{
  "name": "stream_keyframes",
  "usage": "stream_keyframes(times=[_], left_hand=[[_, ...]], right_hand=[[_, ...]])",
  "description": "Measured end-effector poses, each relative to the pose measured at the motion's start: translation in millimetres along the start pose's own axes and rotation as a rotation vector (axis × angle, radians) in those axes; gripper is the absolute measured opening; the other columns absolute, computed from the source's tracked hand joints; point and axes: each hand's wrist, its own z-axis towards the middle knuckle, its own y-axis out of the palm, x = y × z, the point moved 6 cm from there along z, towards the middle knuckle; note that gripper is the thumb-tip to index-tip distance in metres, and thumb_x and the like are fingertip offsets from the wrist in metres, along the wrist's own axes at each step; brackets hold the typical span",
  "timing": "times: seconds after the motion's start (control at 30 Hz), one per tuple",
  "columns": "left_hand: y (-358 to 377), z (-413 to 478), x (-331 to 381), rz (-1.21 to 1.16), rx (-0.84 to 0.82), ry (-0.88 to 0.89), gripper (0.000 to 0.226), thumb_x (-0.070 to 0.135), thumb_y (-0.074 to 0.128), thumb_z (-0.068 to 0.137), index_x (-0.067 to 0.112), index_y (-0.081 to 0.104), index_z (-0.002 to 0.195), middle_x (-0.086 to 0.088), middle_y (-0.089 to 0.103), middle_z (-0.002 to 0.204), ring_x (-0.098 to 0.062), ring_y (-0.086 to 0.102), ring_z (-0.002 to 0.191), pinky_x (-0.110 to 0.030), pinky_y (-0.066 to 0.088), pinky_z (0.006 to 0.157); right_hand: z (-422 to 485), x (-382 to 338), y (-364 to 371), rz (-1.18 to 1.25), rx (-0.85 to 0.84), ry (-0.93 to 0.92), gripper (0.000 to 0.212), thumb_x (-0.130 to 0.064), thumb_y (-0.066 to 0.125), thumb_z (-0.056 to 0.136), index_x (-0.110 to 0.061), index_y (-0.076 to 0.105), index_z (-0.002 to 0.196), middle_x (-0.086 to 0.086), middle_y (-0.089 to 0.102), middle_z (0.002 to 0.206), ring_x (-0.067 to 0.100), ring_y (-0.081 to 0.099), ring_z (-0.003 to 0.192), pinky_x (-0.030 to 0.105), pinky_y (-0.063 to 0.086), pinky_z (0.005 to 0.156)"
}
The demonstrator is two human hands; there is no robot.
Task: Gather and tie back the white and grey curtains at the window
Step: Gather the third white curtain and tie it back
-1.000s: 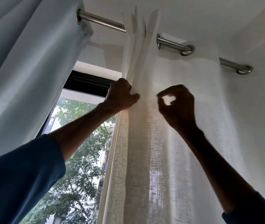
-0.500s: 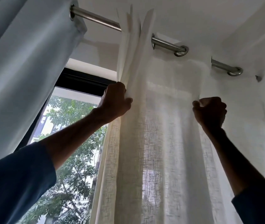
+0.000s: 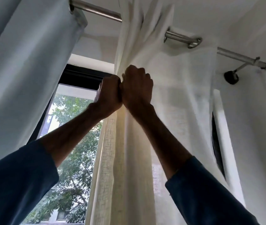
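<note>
The white sheer curtain (image 3: 182,88) hangs from a steel rod (image 3: 96,11) across the window, its left part bunched into folds. My left hand (image 3: 108,93) grips those folds high up. My right hand (image 3: 137,88) is pressed against the left hand, closed on a further pleat of the same white fabric. The grey curtain (image 3: 23,59) hangs at the left, pushed aside, and neither hand touches it.
The open window (image 3: 73,135) shows green trees between the two curtains, under a black frame (image 3: 82,75). The rod's wall bracket (image 3: 231,77) sits at the right. A dark gap (image 3: 216,143) shows at the white curtain's right edge.
My right hand has swung left, dragging a pleat of white curtain over to the left hand. More rod is bare at the right, and the view has tilted upward.
</note>
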Motion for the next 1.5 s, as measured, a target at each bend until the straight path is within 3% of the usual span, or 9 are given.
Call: stream_keyframes(times=[0.13,0.23,0.37,0.57,0.73,1.07,1.2,1.33,1.5], left_hand=[[-10,1,-12,0.108,-0.021,0.05,0.035,0.02,0.055,0.083,0.014,0.042,0.051,0.003,0.038,0.05,-0.03,0.048,0.048,-0.027,0.018,0.054],[-9,2,-8,0.102,-0.061,0.067,0.033,0.011,0.064,0.087,0.003,0.053,0.057,-0.008,0.046,0.058,-0.027,0.049,0.056,-0.024,0.015,0.058],[-3,4,0,0.01,-0.152,-0.025,0.05,0.013,0.059,0.093,0.011,0.036,0.049,-0.002,0.032,0.048,-0.012,0.035,0.044,-0.028,0.016,0.053],[5,-2,12,-0.022,-0.206,-0.05,0.05,0.013,0.058,0.094,0.013,0.038,0.048,0.004,0.033,0.047,-0.004,0.037,0.043,-0.016,0.025,0.045],[8,-10,21,-0.058,-0.253,-0.048,0.036,0.018,0.049,0.087,-0.005,0.054,0.059,-0.006,0.045,0.05,-0.016,0.045,0.049,-0.036,0.036,0.051],[12,-20,22,-0.126,-0.308,-0.167,0.041,0.022,0.049,0.093,-0.004,0.052,0.061,-0.011,0.049,0.055,-0.021,0.049,0.051,-0.029,0.036,0.049],[8,-27,26,-0.122,-0.298,-0.133,0.036,0.012,0.051,0.097,-0.005,0.055,0.066,-0.012,0.052,0.056,-0.02,0.051,0.049,-0.014,0.029,0.039],[2,-25,33,-0.151,-0.278,-0.112,0.037,0.02,0.049,0.091,-0.01,0.06,0.073,-0.026,0.061,0.067,-0.026,0.054,0.055,-0.033,0.037,0.047],[-5,-23,41,-0.242,-0.28,-0.224,0.039,0.015,0.049,0.091,-0.009,0.052,0.061,-0.017,0.047,0.055,-0.017,0.044,0.051,-0.032,0.036,0.05]], right_hand=[[-5,25,14,0.16,0.033,0.112,0.009,-0.008,0.054,0.087,-0.012,0.061,0.082,0.006,0.06,0.082,0.027,0.056,0.073,0.035,0.042,0.065],[-22,35,17,0.188,0.068,0.122,0.034,-0.002,0.046,0.079,-0.018,0.031,0.053,-0.003,0.031,0.051,0.02,0.031,0.047,0.029,0.025,0.049],[-38,46,9,0.178,0.089,0.123,0.044,0.0,0.053,0.08,-0.013,0.021,0.053,0.002,0.016,0.049,0.024,0.014,0.05,0.03,0.019,0.044],[-44,55,8,0.177,0.119,0.103,0.041,-0.018,0.064,0.089,-0.013,0.042,0.055,0.003,0.041,0.05,0.026,0.031,0.05,0.029,0.027,0.047],[-52,57,5,0.223,0.133,0.072,0.012,-0.03,0.072,0.088,-0.019,0.077,0.084,-0.005,0.076,0.081,0.016,0.069,0.069,0.027,0.052,0.062],[-60,60,1,0.12,0.176,0.013,0.016,-0.029,0.068,0.09,-0.017,0.07,0.079,-0.002,0.073,0.074,0.025,0.067,0.066,0.035,0.054,0.06],[-66,56,-7,0.021,0.267,-0.024,0.006,-0.01,0.075,0.083,-0.015,0.072,0.083,0.0,0.072,0.075,0.023,0.067,0.07,0.024,0.049,0.061],[-75,51,-7,0.07,0.361,-0.078,0.016,-0.003,0.082,0.075,-0.012,0.072,0.085,0.001,0.071,0.077,0.022,0.065,0.07,0.02,0.04,0.062],[-75,53,0,0.207,0.282,-0.051,0.01,-0.015,0.074,0.082,-0.015,0.067,0.089,-0.005,0.069,0.084,0.013,0.062,0.068,0.023,0.05,0.064]])
